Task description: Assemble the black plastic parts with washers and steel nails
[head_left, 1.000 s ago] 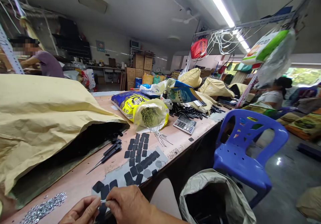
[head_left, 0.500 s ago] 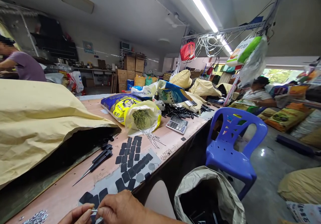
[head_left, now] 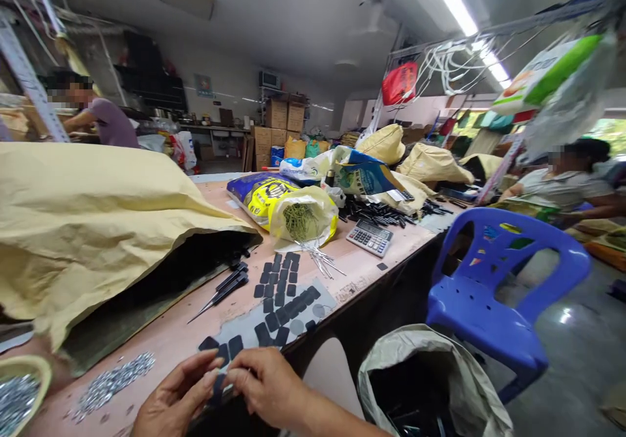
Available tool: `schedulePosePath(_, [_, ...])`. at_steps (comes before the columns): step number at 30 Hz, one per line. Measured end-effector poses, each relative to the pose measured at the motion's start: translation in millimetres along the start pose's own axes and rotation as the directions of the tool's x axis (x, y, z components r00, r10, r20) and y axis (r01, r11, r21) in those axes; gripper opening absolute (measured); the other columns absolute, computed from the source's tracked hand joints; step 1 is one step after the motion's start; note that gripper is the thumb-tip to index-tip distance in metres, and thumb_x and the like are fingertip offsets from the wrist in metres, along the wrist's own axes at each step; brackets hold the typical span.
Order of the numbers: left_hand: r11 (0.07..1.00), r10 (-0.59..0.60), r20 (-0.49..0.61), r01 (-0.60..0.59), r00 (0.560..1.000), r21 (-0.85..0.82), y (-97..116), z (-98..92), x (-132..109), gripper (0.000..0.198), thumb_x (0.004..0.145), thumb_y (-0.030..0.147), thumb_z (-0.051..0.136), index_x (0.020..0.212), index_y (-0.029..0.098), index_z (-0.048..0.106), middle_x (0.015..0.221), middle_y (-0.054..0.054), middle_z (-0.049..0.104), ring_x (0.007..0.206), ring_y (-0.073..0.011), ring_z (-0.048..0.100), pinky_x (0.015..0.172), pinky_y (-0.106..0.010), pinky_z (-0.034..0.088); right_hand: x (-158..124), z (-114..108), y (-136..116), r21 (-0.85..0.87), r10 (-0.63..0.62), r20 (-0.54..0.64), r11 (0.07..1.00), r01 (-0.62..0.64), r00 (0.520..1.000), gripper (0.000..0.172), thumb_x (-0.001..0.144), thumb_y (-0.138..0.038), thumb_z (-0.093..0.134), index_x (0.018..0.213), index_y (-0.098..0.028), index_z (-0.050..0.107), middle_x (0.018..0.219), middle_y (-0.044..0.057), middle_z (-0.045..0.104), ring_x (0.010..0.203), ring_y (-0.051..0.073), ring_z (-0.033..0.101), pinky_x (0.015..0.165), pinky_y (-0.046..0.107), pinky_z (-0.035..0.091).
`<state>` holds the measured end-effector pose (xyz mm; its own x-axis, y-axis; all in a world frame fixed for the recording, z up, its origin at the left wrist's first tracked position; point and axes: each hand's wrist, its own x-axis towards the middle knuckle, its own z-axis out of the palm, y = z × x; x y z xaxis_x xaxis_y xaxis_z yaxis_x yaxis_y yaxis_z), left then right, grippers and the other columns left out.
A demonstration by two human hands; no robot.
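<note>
Both hands meet at the table's near edge, at the bottom of the view. My left hand (head_left: 183, 388) has its thumb and fingertips pinched together. Close beside it, my right hand (head_left: 268, 385) is pinched as well. Something small and pale shows between the two sets of fingertips, too small to make out. Just beyond the fingers lie black rounded pads (head_left: 235, 346) on a grey sheet (head_left: 249, 323). A pile of small shiny metal pieces (head_left: 115, 381) is left of my left hand.
A large tan sack (head_left: 107, 209) gapes at left, near black pointed tools (head_left: 222, 293). Beyond are a yellow bag (head_left: 323, 209) of thin metal rods and a calculator (head_left: 369, 237). At right stand a blue chair (head_left: 484, 313) and an open sack (head_left: 372, 359). Two people sit farther off.
The view has swung left, bringing a bowl of metal pieces into sight at lower left. Both hands stay pinched close together, and more of my left hand now shows.
</note>
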<state>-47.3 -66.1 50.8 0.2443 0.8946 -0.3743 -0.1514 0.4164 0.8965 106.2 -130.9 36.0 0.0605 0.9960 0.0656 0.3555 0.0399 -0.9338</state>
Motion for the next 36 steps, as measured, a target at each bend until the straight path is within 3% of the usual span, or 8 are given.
schedulePosePath(8, [0.969, 0.181, 0.085, -0.192, 0.98, 0.152, -18.3, 6.1, -7.4, 0.042, 0.052, 0.051, 0.084, 0.073, 0.017, 0.071, 0.057, 0.001, 0.061, 0.051, -0.0109, 0.048, 0.044, -0.02, 0.037, -9.7, -1.1, 1.2, -0.189, -0.188, -0.079, 0.967, 0.17, 0.979, 0.015, 0.092, -0.024, 0.056, 0.089, -0.021, 0.071, 0.084, 0.0, 0.064, 0.08, 0.011, 0.061, 0.076, 0.02, 0.044])
schedulePosePath(12, [0.956, 0.225, 0.055, -0.232, 0.973, 0.179, -19.1, -4.3, -7.3, 0.066, 0.055, 0.05, 0.082, 0.113, 0.021, 0.067, 0.094, -0.004, 0.071, 0.063, -0.0136, 0.057, 0.052, -0.022, 0.045, -6.5, -67.5, 25.5, -0.487, -0.024, -0.315, 0.862, -0.14, 0.949, 0.01, 0.09, -0.02, 0.055, 0.091, -0.021, 0.065, 0.089, 0.0, 0.066, 0.084, 0.013, 0.06, 0.078, 0.022, 0.044])
schedulePosePath(16, [0.947, 0.291, -0.03, -0.284, 0.956, 0.151, -10.7, -28.6, -8.3, 0.07, 0.054, 0.05, 0.082, 0.115, 0.021, 0.064, 0.099, -0.006, 0.069, 0.08, -0.0199, 0.064, 0.066, -0.026, 0.054, -2.5, -134.1, 36.9, -0.559, 0.049, -0.473, 0.755, -0.342, 0.88, 0.015, 0.089, -0.013, 0.048, 0.083, -0.018, 0.061, 0.089, 0.008, 0.062, 0.086, 0.019, 0.057, 0.08, 0.03, 0.041])
schedulePosePath(18, [0.932, 0.339, -0.085, -0.323, 0.937, 0.162, -7.4, -43.9, -7.2, 0.067, 0.055, 0.048, 0.082, 0.115, 0.022, 0.065, 0.097, -0.005, 0.069, 0.086, -0.0215, 0.064, 0.066, -0.026, 0.054, -1.8, -122.6, 31.3, -0.575, 0.053, -0.455, 0.745, -0.338, 0.889, 0.017, 0.086, -0.01, 0.047, 0.08, -0.017, 0.061, 0.09, 0.009, 0.062, 0.087, 0.019, 0.056, 0.08, 0.03, 0.04])
schedulePosePath(21, [0.891, 0.436, -0.186, -0.393, 0.881, 0.226, -5.4, -66.9, -4.9, 0.058, 0.059, 0.046, 0.079, 0.11, 0.021, 0.066, 0.095, -0.003, 0.068, 0.084, -0.0186, 0.062, 0.065, -0.023, 0.053, -1.2, -50.1, 15.4, -0.578, 0.022, -0.26, 0.797, -0.174, 0.965, 0.01, 0.082, -0.013, 0.057, 0.077, -0.02, 0.061, 0.087, 0.005, 0.064, 0.084, 0.017, 0.057, 0.077, 0.026, 0.041])
schedulePosePath(26, [0.737, 0.572, -0.188, -0.4, 0.798, 0.545, -10.6, -106.0, -4.6, 0.039, 0.076, 0.04, 0.064, 0.107, 0.018, 0.067, 0.09, -0.004, 0.067, 0.071, -0.0172, 0.061, 0.065, -0.027, 0.052, -3.3, 52.3, -7.2, -0.025, -0.055, 0.057, 0.998, 0.056, 0.997, 0.016, 0.086, -0.03, 0.057, 0.075, -0.019, 0.06, 0.069, -0.002, 0.059, 0.066, 0.012, 0.054, 0.063, 0.022, 0.041])
schedulePosePath(31, [0.416, 0.749, -0.067, -0.39, 0.659, 0.821, -20.7, -134.4, -0.2, 0.024, 0.083, 0.024, 0.051, 0.098, 0.019, 0.069, 0.1, -0.008, 0.07, 0.093, -0.0246, 0.064, 0.089, -0.039, 0.049, -3.2, 46.8, -1.3, 0.15, 0.051, 0.123, 0.986, -0.07, 0.991, 0.032, 0.083, -0.05, 0.058, 0.073, -0.02, 0.056, 0.061, -0.004, 0.048, 0.051, 0.009, 0.042, 0.048, 0.02, 0.034])
schedulePosePath(36, [0.242, 0.756, 0.046, -0.344, 0.653, 0.907, -26.5, -135.3, 13.6, 0.02, 0.085, 0.013, 0.05, 0.094, 0.017, 0.067, 0.095, -0.009, 0.069, 0.093, -0.0238, 0.063, 0.087, -0.038, 0.049, -39.0, -16.3, 42.7, 0.006, 0.161, 0.125, 0.987, -0.163, 0.979, 0.036, 0.083, -0.058, 0.054, 0.074, -0.023, 0.057, 0.062, -0.001, 0.05, 0.05, 0.011, 0.042, 0.045, 0.022, 0.033])
